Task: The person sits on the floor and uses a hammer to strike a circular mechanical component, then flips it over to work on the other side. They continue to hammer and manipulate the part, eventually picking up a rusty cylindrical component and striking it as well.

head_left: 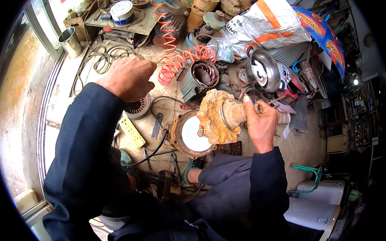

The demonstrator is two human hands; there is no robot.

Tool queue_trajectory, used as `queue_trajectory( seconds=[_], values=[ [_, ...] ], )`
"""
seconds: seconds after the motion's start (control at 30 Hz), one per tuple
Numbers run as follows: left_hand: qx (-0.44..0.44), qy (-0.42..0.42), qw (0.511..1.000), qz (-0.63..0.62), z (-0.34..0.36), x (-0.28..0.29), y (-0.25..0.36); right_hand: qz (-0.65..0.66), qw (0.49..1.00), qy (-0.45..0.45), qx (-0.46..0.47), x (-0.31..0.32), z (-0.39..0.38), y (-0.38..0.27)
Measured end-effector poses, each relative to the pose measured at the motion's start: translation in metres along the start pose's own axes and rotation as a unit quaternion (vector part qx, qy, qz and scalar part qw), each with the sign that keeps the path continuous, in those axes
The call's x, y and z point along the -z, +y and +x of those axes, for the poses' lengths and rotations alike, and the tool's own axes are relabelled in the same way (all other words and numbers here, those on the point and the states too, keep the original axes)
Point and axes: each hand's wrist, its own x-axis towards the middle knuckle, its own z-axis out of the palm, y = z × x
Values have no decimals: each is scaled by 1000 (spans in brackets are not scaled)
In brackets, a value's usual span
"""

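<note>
My right hand (261, 124) is wrapped round the narrow end of a rusty, crusted pump-like metal casting (220, 117). Its thumb lies along the top, and a thin rod (279, 99) sticks out beyond the fingers. The casting is tilted, its wide end partly over a round flanged housing (176, 140) with a white disc-like face (194, 135). My left hand (130, 76) is raised to the left, curled into a fist with its back showing. Whatever the left fingers may hold is hidden. Below that hand sits a slotted motor stator (138, 107).
A yellow power strip (132, 131) and black cable lie left of the housing. Behind are a green motor casing (193, 80), a coiled red hose (170, 70), a steel pan (263, 70) and a white sack (266, 22). A steel cup (70, 42) stands far left.
</note>
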Motion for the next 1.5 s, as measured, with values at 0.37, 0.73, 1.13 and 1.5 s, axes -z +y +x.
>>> queue_trajectory(
  seconds=[0.37, 0.73, 1.13, 1.5],
  values=[
    [26, 17, 999, 13, -15, 8, -20, -92, 992, 25, 83, -20, -53, -36],
    [22, 29, 999, -9, -18, 6, -23, -158, 983, 93, -18, -28, -81, -39],
    [-6, 70, 997, -21, -12, 3, -22, -186, 978, 96, -8, -41, -81, -40],
    [-12, 85, 996, -28, -9, 1, -18, -194, 974, 117, 14, -58, -82, -49]
  ],
)
